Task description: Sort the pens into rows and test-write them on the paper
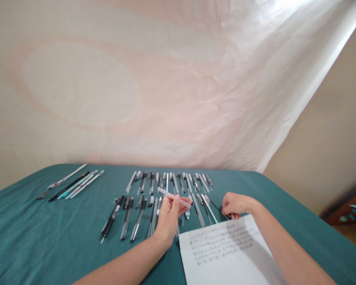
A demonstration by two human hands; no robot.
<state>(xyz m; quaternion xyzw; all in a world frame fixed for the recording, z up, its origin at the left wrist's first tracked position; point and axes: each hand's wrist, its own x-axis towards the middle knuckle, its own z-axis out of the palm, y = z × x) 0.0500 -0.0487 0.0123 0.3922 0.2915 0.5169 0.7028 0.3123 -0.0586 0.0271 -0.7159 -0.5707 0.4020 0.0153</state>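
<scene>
- Translucent pen barrel (167, 193): one, in the left hand, raised above the worktop (41, 229) between the two pen rows; tilted, its far end pointing up and to the left. Probably lifted clear so that nothing lying below is knocked.
- Left hand (170, 217): thumb and fingers gripping the barrel near its middle, a hold that seems light and leaves the far end exposed.
- Right hand (236, 204): fingers bent, low over the worktop, at the near end of a slim dark piece (216, 206); whether gripping or merely touching it, cannot tell.
- Back row (152, 184) and front row (138, 219): pens and pen parts, mostly clear, black or white, laid side by side with gaps, likely to keep each distinct.
- Written sheet (225, 273): white, lines of small handwriting, illegible; flat before the person, presumably for easy reach.
- Left-hand group (69, 186): long slim items, black, teal and pale, set well apart, apparently as a separate lot.
- Barrel, appearance: straight, narrow, clear with a pinkish cast; markings too small to tell.
</scene>
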